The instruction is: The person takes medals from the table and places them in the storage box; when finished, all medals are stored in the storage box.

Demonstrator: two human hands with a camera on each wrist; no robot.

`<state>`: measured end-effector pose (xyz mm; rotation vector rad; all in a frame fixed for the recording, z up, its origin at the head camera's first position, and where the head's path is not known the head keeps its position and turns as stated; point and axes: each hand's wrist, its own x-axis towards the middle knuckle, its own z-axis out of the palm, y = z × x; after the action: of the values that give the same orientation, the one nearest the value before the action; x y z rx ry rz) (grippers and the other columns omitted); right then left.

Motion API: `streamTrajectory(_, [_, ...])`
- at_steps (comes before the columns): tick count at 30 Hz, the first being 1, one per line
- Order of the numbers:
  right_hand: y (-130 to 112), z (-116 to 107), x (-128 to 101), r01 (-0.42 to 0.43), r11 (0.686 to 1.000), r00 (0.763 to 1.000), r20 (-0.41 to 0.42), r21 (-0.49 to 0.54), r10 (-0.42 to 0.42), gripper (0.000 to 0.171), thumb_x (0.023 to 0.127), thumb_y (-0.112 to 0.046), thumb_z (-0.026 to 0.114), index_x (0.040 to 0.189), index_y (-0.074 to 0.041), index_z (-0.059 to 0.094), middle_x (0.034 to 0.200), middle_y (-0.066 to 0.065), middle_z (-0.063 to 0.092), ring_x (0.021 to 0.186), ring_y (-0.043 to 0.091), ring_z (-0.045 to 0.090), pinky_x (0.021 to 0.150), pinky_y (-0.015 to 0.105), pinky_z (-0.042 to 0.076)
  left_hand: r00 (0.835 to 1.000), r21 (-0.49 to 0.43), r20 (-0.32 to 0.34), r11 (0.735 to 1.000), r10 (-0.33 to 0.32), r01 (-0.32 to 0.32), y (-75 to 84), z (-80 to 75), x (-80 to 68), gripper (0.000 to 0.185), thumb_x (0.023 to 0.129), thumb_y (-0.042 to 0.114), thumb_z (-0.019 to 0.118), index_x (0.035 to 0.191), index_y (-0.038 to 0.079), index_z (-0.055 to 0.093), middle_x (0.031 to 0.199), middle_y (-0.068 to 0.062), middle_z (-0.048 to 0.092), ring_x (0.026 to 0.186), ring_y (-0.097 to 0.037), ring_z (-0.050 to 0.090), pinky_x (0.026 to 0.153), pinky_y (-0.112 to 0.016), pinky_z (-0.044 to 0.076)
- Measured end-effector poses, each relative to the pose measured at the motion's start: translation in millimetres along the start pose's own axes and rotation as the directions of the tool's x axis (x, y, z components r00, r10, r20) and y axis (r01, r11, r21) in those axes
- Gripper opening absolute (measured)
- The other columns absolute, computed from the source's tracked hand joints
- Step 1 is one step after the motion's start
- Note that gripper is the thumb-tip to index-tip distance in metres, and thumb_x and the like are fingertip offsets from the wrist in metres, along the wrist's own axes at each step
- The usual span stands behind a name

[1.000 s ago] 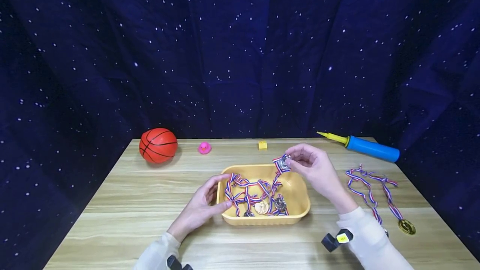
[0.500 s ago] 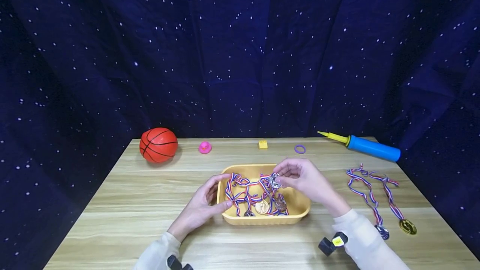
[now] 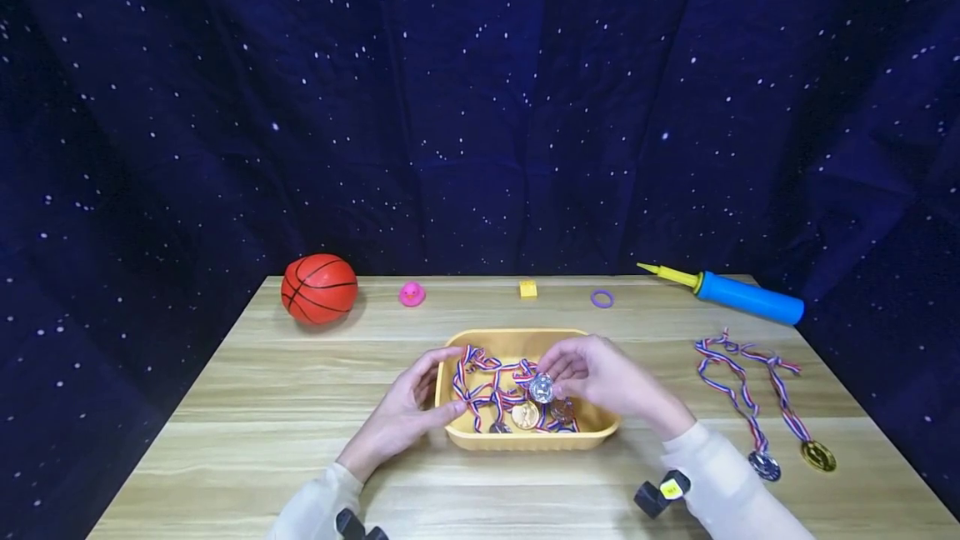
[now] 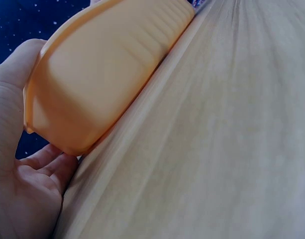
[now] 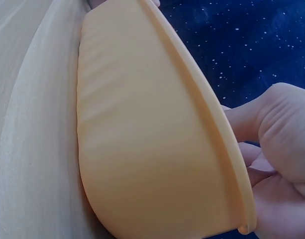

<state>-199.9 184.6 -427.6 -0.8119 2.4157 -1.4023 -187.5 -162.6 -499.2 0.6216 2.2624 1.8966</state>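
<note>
A yellow-orange plastic bin (image 3: 517, 441) stands on the wooden table in the head view. My left hand (image 3: 411, 407) holds its left end, thumb at the front rim and fingers farther back. In the left wrist view, that hand (image 4: 28, 184) wraps the bin's corner (image 4: 92, 84). Over the bin's right part, my right hand (image 3: 600, 382) pinches a silver medal (image 3: 541, 387) between thumb and fingers. Below lie tangled red-white-blue ribbons (image 3: 480, 394), a gold medal (image 3: 525, 416) and darker medals, one (image 3: 562, 410) partly behind the right hand's fingers. The bin's wall (image 5: 142, 124) hides the held medal from the right wrist view.
Right of the bin lie a silver medal (image 3: 764, 465) and a gold medal (image 3: 818, 456) on ribbons. Along the back are a red basketball (image 3: 319, 289), pink rubber duck (image 3: 412, 294), yellow toy brick (image 3: 528, 289), purple ring (image 3: 602, 298) and blue hand pump (image 3: 750, 298).
My right hand has come down and to the left with the silver medal, from above the rim to low over the bin. The purple ring came into sight behind it. My left hand stayed put.
</note>
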Motion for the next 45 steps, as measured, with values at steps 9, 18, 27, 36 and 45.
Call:
streamTrajectory(9, [-3.5, 5.8, -0.9, 0.053, 0.996, 0.998, 0.047, -0.076, -0.05, 0.024, 0.094, 0.009, 0.08, 0.117, 0.0, 0.079, 0.109, 0.014, 0.081, 0.098, 0.027, 0.078, 0.09, 0.032, 0.067, 1.0, -0.002, 0.001, 1.0, 0.012, -0.012, -0.7, 0.3, 0.5, 0.075, 0.095, 0.015, 0.088, 0.162, 0.024, 0.055, 0.171, -0.008, 0.049, 0.164, -0.036, 0.037, 0.136, -0.057, 0.025])
streamTrajectory(18, [-3.5, 4.5, -2.4, 0.073, 0.983, 0.994, -0.064, -0.171, -0.085, 0.028, 0.096, -0.001, 0.084, 0.123, 0.0, 0.078, 0.116, 0.014, 0.081, 0.105, 0.033, 0.078, 0.091, 0.043, 0.067, 1.0, 0.009, 0.004, 1.0, -0.009, 0.009, -1.0, 0.2, 0.6, 0.076, 0.095, 0.017, 0.089, 0.162, 0.025, 0.055, 0.173, -0.007, 0.046, 0.166, -0.037, 0.033, 0.137, -0.058, 0.024])
streamTrajectory(27, [-0.1, 3.0, -1.7, 0.105, 0.99, 0.961, -0.244, -0.098, -0.127, 0.034, 0.099, -0.003, 0.083, 0.132, -0.002, 0.074, 0.125, 0.019, 0.079, 0.111, 0.036, 0.076, 0.093, 0.035, 0.065, 1.0, -0.006, 0.012, 1.0, 0.002, -0.002, -2.7, 0.8, 1.0, 0.077, 0.094, 0.015, 0.089, 0.162, 0.023, 0.055, 0.171, -0.009, 0.05, 0.161, -0.037, 0.041, 0.136, -0.059, 0.026])
streamTrajectory(36, [-9.2, -22.5, -10.4, 0.214, 0.975, 0.872, -0.438, -0.062, -0.219, 0.06, 0.095, -0.001, 0.086, 0.15, -0.008, 0.063, 0.148, 0.01, 0.069, 0.128, 0.028, 0.069, 0.098, 0.034, 0.063, 1.0, -0.014, 0.012, 1.0, 0.014, -0.014, -1.5, 2.5, 1.0, 0.077, 0.094, 0.013, 0.089, 0.162, 0.02, 0.055, 0.171, -0.009, 0.049, 0.162, -0.035, 0.04, 0.136, -0.058, 0.025])
streamTrajectory(45, [-17.8, -60.2, -35.4, 0.265, 0.961, 0.803, -0.534, -0.078, -0.265, 0.074, 0.094, 0.011, 0.081, 0.16, -0.01, 0.054, 0.155, 0.002, 0.062, 0.132, 0.013, 0.065, 0.101, 0.024, 0.058, 1.0, -0.016, 0.009, 0.999, 0.03, -0.03, -2.6, 0.4, 1.5, 0.077, 0.095, 0.011, 0.088, 0.163, 0.019, 0.054, 0.172, -0.008, 0.048, 0.163, -0.035, 0.038, 0.136, -0.058, 0.024])
